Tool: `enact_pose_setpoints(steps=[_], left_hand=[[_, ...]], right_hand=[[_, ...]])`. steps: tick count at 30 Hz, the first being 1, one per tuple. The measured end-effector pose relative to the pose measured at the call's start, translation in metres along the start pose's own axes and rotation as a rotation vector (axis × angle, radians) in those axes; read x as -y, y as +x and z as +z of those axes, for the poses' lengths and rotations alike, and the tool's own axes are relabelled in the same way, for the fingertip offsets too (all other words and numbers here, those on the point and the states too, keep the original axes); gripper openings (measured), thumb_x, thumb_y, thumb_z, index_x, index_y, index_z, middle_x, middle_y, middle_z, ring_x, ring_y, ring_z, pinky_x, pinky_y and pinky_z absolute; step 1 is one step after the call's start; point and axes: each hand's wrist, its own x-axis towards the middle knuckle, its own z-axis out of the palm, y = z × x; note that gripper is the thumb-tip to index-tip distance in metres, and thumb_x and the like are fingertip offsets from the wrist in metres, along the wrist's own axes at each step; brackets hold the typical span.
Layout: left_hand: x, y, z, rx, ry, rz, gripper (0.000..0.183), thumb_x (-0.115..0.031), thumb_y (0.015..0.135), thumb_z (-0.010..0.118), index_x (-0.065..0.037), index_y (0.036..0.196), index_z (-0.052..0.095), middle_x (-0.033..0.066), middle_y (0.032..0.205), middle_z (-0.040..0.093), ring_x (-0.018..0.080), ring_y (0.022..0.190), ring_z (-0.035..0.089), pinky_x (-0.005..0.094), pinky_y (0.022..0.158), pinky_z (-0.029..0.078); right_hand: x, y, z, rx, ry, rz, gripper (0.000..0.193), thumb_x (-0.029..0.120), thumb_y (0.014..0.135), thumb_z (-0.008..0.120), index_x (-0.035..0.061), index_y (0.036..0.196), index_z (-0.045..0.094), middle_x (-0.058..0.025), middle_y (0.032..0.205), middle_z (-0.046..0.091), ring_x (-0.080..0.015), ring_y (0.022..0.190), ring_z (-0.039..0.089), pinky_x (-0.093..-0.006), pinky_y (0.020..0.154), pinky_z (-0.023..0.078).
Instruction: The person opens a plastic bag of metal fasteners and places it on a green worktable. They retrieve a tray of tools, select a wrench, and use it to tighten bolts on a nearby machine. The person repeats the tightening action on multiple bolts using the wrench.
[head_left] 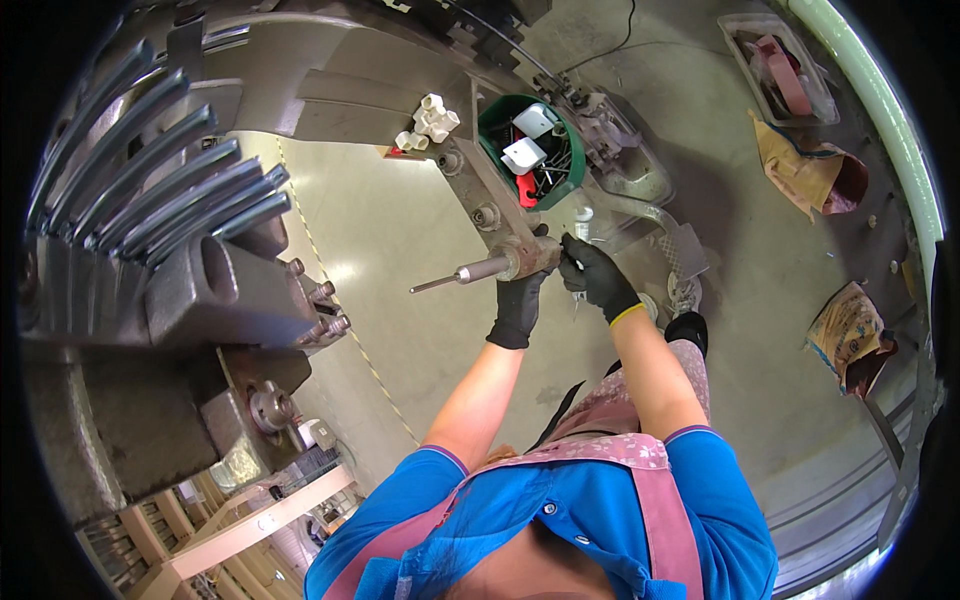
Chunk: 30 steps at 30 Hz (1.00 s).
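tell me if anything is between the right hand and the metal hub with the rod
Nothing visible stands between them: the right hand is right beside the metal hub, though I cannot tell whether they touch.

Clock taken from centre of view. 12 to 1: green bin point(577, 172), two white boxes point(523, 155) in it, plus a red piece point(526, 190) below them. Between 11 and 12: cluster of white fittings point(433, 118), just left of the bin. 10: row of curved, shiny metal bars point(165, 165), side by side. 2: clear box point(824, 97) on the floor point(390, 210), pink strip point(784, 77) inside. Below it, towards 3: brown paper bag point(795, 165), mouth open; at 3, patterned bag point(848, 330). Striped line point(343, 292) across floor, 10 down to 7. About 8: pale rack point(265, 522).
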Motion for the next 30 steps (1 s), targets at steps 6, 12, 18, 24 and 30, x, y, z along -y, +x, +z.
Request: enact_pose_setpoints(steps=[6,12,18,24,30], left_hand=[[0.0,0.005,-0.001,0.041,0.001,-0.008,0.049,-0.008,0.08,0.066,-0.004,0.124,0.046,0.0072,0.12,0.052,0.0167,0.105,0.053,0.0305,0.09,0.046],[0.002,0.008,-0.001,0.091,-0.107,-0.002,0.047,-0.007,0.08,0.066,-0.004,0.123,0.046,0.0075,0.121,0.053,0.0165,0.105,0.054,0.031,0.09,0.047],[0.015,0.002,0.011,-0.001,-0.029,-0.037,0.042,-0.003,0.079,0.065,0.0,0.118,0.049,0.0086,0.116,0.054,0.0172,0.103,0.055,0.0303,0.087,0.048],[0.015,-0.006,0.02,-0.08,-0.11,0.012,0.047,-0.003,0.081,0.064,-0.001,0.124,0.044,0.0094,0.116,0.054,0.0187,0.101,0.057,0.0327,0.088,0.049],[0.009,-0.008,0.013,-0.036,-0.209,-0.01,0.041,0.001,0.08,0.062,-0.002,0.118,0.047,0.0096,0.111,0.057,0.0191,0.096,0.059,0.0322,0.086,0.049]], right_hand=[[0.009,0.001,0.01,-0.216,-0.092,0.051,0.033,0.036,0.097,0.039,0.0112,0.078,0.052,0.0023,0.055,0.043,-0.0068,0.041,0.026,-0.0237,0.04,0.021],[0.008,-0.008,0.012,-0.194,0.043,-0.044,0.031,0.032,0.096,0.041,0.0059,0.096,0.059,0.0,0.063,0.053,-0.0061,0.044,0.03,-0.0231,0.043,0.025],[-0.004,-0.003,-0.001,-0.171,-0.022,-0.033,0.027,0.034,0.095,0.045,0.0118,0.084,0.055,0.0041,0.057,0.045,-0.0064,0.044,0.031,-0.0227,0.043,0.025],[-0.008,0.002,-0.005,-0.195,-0.004,0.015,0.028,0.035,0.095,0.045,0.0126,0.082,0.054,0.0036,0.059,0.047,-0.0063,0.044,0.032,-0.0227,0.042,0.025],[-0.005,-0.003,-0.006,-0.212,-0.07,-0.056,0.031,0.034,0.096,0.044,0.0081,0.091,0.059,0.0003,0.072,0.057,-0.0064,0.047,0.034,-0.0228,0.045,0.029]])
